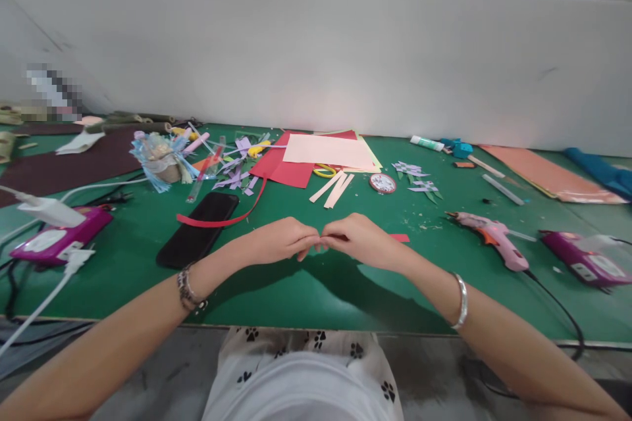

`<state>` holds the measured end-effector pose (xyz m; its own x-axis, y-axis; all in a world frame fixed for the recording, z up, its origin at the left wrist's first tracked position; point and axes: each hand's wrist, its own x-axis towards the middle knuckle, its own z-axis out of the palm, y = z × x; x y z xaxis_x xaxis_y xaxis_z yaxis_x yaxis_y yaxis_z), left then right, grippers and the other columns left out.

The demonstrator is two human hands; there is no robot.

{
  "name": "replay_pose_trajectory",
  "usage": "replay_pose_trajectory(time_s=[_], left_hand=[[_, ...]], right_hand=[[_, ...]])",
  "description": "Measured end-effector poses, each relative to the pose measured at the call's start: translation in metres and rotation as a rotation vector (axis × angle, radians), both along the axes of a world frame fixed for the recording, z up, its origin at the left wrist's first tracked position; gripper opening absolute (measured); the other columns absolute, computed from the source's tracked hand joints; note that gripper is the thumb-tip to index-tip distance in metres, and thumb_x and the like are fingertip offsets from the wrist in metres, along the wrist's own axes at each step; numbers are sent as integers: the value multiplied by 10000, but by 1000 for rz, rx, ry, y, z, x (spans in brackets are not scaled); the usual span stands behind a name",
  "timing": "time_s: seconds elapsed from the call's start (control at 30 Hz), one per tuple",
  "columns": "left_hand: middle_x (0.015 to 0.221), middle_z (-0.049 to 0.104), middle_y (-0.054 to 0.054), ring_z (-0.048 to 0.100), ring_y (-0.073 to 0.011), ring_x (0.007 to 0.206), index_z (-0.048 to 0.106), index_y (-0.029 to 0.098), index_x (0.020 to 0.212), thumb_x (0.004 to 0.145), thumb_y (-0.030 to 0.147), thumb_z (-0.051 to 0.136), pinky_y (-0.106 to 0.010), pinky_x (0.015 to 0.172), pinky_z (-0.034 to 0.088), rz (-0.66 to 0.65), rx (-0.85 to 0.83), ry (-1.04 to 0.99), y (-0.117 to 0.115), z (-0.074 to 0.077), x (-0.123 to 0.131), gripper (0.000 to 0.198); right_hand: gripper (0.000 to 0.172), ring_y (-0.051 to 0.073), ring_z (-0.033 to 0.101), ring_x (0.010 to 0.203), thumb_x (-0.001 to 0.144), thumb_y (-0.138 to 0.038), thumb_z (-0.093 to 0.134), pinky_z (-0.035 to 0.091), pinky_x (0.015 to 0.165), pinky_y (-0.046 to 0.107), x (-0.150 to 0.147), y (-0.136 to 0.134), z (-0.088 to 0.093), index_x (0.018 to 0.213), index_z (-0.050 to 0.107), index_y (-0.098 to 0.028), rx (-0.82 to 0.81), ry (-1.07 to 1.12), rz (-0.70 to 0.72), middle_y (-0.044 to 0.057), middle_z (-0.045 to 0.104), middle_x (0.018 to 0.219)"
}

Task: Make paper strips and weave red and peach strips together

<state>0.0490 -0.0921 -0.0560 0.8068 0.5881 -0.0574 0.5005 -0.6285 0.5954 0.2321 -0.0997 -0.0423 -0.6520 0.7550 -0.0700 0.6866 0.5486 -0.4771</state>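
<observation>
My left hand [282,241] and my right hand [359,239] meet fingertip to fingertip above the green table [306,289], just in front of me. Both sets of fingers are pinched together on something small that I cannot make out. A small red paper scrap [399,237] lies right beside my right hand. A long red paper strip [224,218] curves over the black phone [198,228] to the left of my left hand. Cream paper strips [333,189] lie beyond my hands.
Red and pink paper sheets [316,154] and yellow scissors [324,171] lie at the back centre. A pink glue gun [491,237] rests at right, purple power boxes [58,239] at both sides. Paper flowers [417,179], a round tape tin [382,183], a glue stick [426,143].
</observation>
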Motion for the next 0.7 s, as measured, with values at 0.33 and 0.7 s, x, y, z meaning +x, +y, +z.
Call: replay_pose_trajectory(time_s=[0.33,0.7], left_hand=[[460,542,32,471,-94,470,571,165,689,886,255,301,-185,570,345,-1,254,-12,-6,-5,-5,346],[418,461,61,410,-40,321,524,142,709,878,317,266,-118,403,346,40,-221,-38,-4,-7,-33,355]], right_hand=[[238,55,331,448,812,-225,399,222,476,189,16,-4,7,654,568,-169,-12,-13,56,-47,426,479],[222,45,353,387,787,-195,393,283,461,167,41,-5,15,627,542,-155,-194,29,11,-68,378,408]])
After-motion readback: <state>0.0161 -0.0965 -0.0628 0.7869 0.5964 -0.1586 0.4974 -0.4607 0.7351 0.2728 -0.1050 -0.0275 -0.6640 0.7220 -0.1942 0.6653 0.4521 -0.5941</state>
